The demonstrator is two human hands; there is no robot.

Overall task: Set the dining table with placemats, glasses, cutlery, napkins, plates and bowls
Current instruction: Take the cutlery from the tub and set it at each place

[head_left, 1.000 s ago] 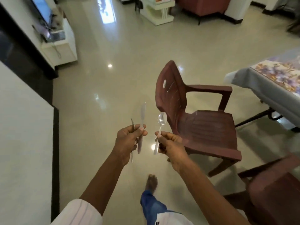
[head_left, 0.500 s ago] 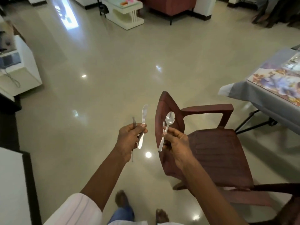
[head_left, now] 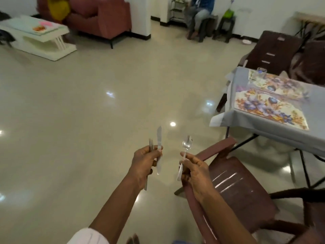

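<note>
My left hand point(head_left: 143, 162) grips a metal knife point(head_left: 159, 140) and a fork point(head_left: 150, 144), both held upright over the floor. My right hand point(head_left: 194, 170) pinches the handle of a spoon point(head_left: 187, 145), bowl end up. The dining table point(head_left: 260, 131) with a grey cloth stands at the right, apart from both hands. Two floral placemats point(head_left: 267, 107) lie side by side on it. A clear glass point(head_left: 261, 72) stands at the far placemat's corner.
A maroon plastic chair point(head_left: 237, 189) stands just right of my right arm, between me and the table. Dark chairs point(head_left: 274, 50) sit behind the table. A white coffee table point(head_left: 35, 37), a red sofa point(head_left: 100, 20) and a seated person point(head_left: 200, 13) are far back. Glossy floor point(head_left: 88, 111) lies ahead.
The view has swung right and up: the dining table now shows more fully and the chair has slid lower right. Both hands keep the same hold on the cutlery.
</note>
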